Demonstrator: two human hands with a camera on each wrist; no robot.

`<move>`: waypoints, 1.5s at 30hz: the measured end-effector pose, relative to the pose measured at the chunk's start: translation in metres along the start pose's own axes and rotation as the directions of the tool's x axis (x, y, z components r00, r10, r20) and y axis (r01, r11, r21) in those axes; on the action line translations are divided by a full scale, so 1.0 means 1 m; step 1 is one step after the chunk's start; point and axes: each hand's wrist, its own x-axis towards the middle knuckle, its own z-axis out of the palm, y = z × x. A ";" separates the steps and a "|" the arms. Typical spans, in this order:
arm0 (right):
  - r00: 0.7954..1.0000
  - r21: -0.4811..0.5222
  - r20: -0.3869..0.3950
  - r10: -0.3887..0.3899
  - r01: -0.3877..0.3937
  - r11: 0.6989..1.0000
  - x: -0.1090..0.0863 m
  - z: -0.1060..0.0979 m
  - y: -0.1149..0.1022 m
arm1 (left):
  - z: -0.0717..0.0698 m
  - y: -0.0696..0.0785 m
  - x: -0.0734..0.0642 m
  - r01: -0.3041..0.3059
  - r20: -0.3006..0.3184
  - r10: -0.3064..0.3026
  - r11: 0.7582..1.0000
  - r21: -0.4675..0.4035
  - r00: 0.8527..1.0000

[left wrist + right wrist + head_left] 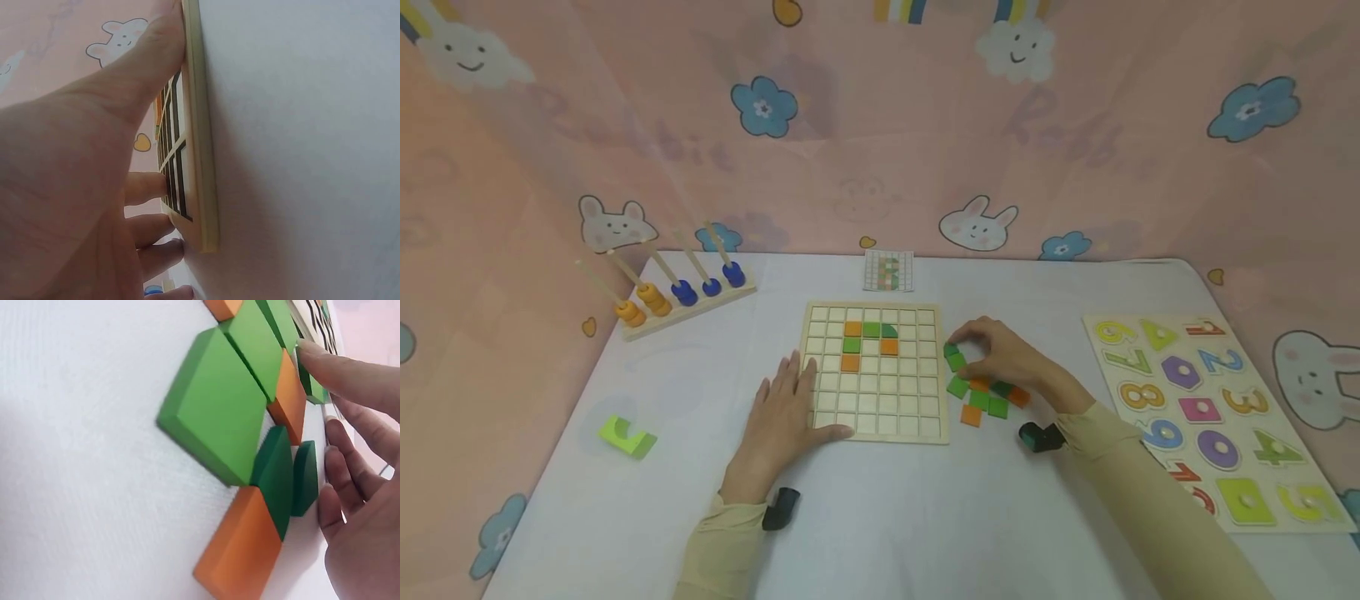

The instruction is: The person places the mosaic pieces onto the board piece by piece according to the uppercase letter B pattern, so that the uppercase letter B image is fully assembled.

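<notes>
A wooden grid board (876, 440) lies mid-table, with several orange and green tiles (871, 330) in its upper cells. Spread at the board's lower left corner, my left hand (780, 417) has its thumb along the front edge and its fingers by the left side. My right hand (1003, 354) is over the loose tiles (978, 401) to the right of the board, thumb and forefinger apart. In the right wrist view, the thumb tip (306, 347) is right at a green tile (314, 387); dark green curved pieces (305, 478) lie near the other fingers.
A small printed pattern card (888, 271) lies behind the board. An abacus with orange and blue beads (685, 293) stands back left, and a lime-green arched block (627, 437) lies front left. At right is a number-and-shape puzzle board (1217, 417). A patterned pink cloth (880, 125) hangs behind.
</notes>
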 end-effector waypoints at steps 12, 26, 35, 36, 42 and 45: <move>0.986 -0.108 -0.154 -0.064 0.048 0.993 -0.001 0.008 0.006 | 0.001 0.001 0.000 0.004 0.002 -0.004 1.000 -0.007 1.000; 0.987 -0.146 -0.140 -0.074 0.053 0.988 -0.003 0.006 0.003 | 0.000 0.002 -0.001 0.005 0.003 -0.005 1.000 -0.016 1.000; 0.974 -0.126 -0.192 -0.120 0.097 0.987 0.003 0.010 -0.013 | -0.001 0.001 -0.001 0.012 0.003 -0.011 1.000 -0.015 1.000; 0.968 -0.123 -0.211 -0.133 0.109 0.986 0.004 0.012 -0.015 | -0.001 0.001 -0.001 0.012 0.004 -0.012 1.000 -0.015 1.000; 0.953 -0.056 -0.253 -0.167 0.158 0.986 0.010 0.026 -0.031 | -0.001 0.002 0.000 0.011 0.002 -0.011 1.000 -0.011 1.000; 0.957 -0.016 -0.233 -0.170 0.171 0.985 0.013 0.036 -0.039 | -0.001 0.002 0.000 0.013 0.003 -0.013 1.000 -0.009 1.000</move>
